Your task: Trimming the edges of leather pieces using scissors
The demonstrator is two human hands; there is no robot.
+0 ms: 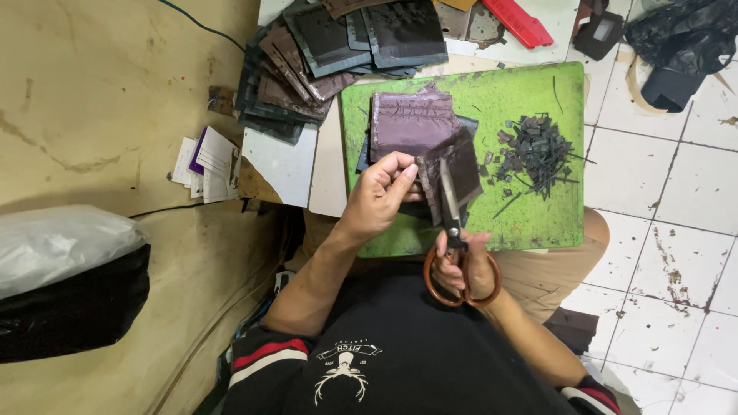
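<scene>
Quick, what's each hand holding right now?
Left hand: shut on the dark leather piece.
Right hand: shut on the scissors, fingers through the brown handles.

A heap of dark cut leather panels [307, 54] is lying at the far left of the green cutting mat [530, 92], spilling over its corner. A small pile of dark offcut scraps [538, 150] is sitting on the mat's right half. Farther off, a red flat tool [516, 21] is resting beside a crumpled black plastic bag [680, 38] on the white tiled floor [661, 192]. To the left, white paper slips [207, 163] are lying fanned out, and a clear-wrapped black bundle [65, 277] is sitting near the left edge.
</scene>
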